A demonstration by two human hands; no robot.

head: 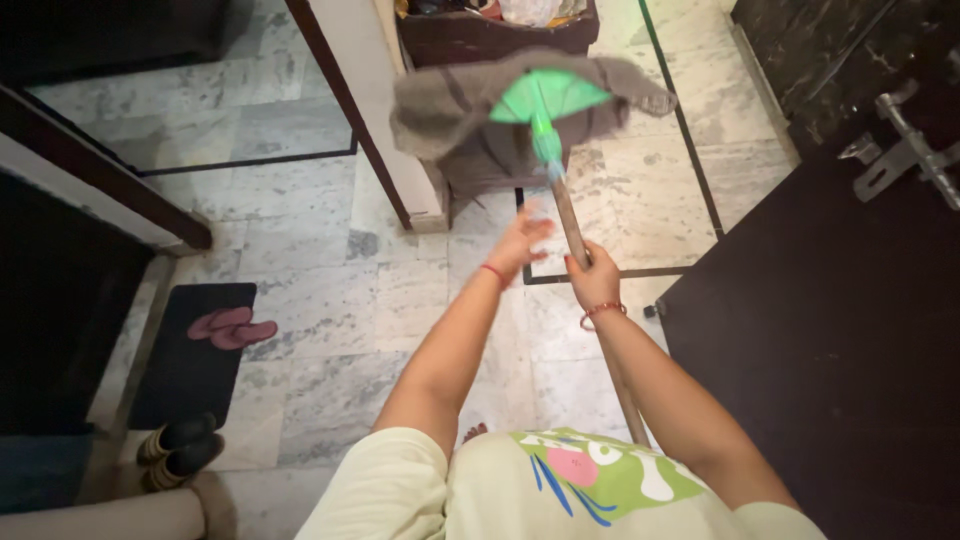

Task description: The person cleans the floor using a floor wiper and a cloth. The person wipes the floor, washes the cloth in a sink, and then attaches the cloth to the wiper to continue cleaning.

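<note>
1. The mop (545, 110) is up off the marble floor (330, 290) in front of me. Its green fan-shaped head is lifted toward the dark bin (480, 35) by the white pillar (385, 110), and a grey cloth (450, 105) is draped over it.

2. I judge it top-heavy. The wooden pole (572, 225) is stiff and light, but the cloth hangs limp and loose over the frame, and if it is damp that would add weight at the far end. Nothing visible fastens the cloth, so it could slide off.

3. The pole looks smooth and a little slick. The best grip seems to be mid-shaft, where I have it, with a second hold higher up for control.

4. My right hand (596, 280) is closed round the pole, fingers wrapped, with a red bangle at the wrist. The shaft runs down past my forearm toward my shirt.

5. My left hand (520, 240) is open with the fingers spread — it is blurred, just beside the pole, and I cannot tell whether it touches. It holds nothing.

6. Off to my left a dark mat (190, 350) carries pink slippers (232, 327), with dark shoes (180, 448) near it. A dark door (830, 330) with a metal latch stands on my right.
</note>
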